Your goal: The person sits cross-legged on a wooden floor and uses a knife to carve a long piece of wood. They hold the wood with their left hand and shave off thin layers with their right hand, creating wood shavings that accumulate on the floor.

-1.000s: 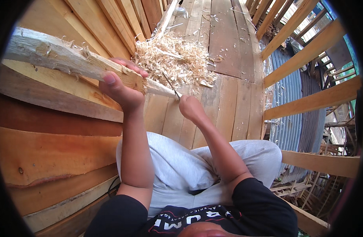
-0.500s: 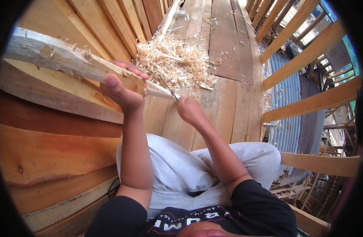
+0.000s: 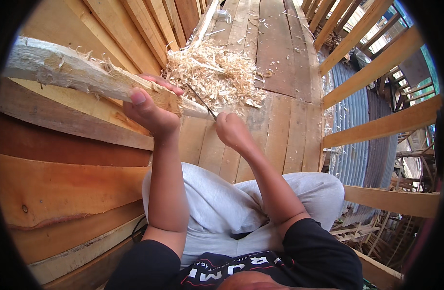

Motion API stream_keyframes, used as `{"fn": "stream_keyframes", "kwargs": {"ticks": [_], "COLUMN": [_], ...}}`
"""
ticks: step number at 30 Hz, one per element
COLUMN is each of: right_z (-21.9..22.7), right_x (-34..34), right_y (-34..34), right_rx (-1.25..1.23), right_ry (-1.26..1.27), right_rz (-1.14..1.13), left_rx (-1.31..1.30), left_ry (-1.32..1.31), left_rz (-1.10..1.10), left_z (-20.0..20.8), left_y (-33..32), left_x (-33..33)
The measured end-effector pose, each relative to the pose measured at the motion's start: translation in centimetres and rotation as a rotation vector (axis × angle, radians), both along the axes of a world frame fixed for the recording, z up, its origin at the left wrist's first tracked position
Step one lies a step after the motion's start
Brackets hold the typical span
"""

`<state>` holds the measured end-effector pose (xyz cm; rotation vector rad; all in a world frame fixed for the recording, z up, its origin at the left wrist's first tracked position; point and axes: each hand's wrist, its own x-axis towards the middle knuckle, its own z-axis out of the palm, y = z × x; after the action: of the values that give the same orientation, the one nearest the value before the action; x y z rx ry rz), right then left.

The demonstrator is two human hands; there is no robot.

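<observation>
A long, rough wooden pole (image 3: pixel 72 70) slants in from the upper left. Its pale surface has frayed fibres, and it steps down to a thinner tip on the right. My left hand (image 3: pixel 154 108) is closed round the pole just behind that step, thumb on the near side and fingers on the far side. My right hand (image 3: pixel 231 129) is closed at the end of a knife (image 3: pixel 201 100); its handle is hidden in my fist. The dark, narrow blade crosses the pole's thin end (image 3: pixel 198 110), pointing up and left.
A heap of curled wood shavings (image 3: pixel 214 72) lies on the plank floor (image 3: pixel 280 130) beyond my hands. Upright boards (image 3: pixel 72 179) line the left side. At right stands a slatted wooden railing (image 3: pixel 376 130), with corrugated metal sheets (image 3: pixel 350 121) below it.
The knife blade has tilted a little and moved slightly up and left over the pole's thin end. My left hand and the pole have shifted slightly to the right.
</observation>
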<state>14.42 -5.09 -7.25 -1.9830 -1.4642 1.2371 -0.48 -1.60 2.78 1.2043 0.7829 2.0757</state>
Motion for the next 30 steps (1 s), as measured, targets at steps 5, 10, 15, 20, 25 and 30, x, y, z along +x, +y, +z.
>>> {"fn": "stream_keyframes", "kwargs": {"ticks": [5,10,15,20,25,30], "right_z": [-6.3,-7.3,0.9,-8.0,-3.8,-7.5], "right_x": [2.8,1.2,0.1,2.1,0.7,1.9], "right_y": [1.0,0.1,-0.1,0.9,0.4,0.9], "right_rx": [-0.309,0.07,0.014,0.128,0.077,0.187], "right_ry": [0.219,-0.124,-0.069,-0.247,-0.132,-0.233], "right_rz": [-0.103,-0.041,0.058,0.163,0.034,0.059], "left_rx": [-0.064,-0.052,-0.034,-0.055,-0.034,-0.082], "left_ry": [-0.075,-0.044,-0.046,-0.075,0.039,0.011], "left_rz": [0.044,0.034,0.103,0.043,0.063,0.065], "left_z": [0.4,0.8,0.6,0.6,0.9,1.1], "left_y": [-0.1,-0.1,-0.4,-0.4,-0.3,-0.8], "left_x": [0.4,0.5,0.8,0.9,1.1,1.5]}}
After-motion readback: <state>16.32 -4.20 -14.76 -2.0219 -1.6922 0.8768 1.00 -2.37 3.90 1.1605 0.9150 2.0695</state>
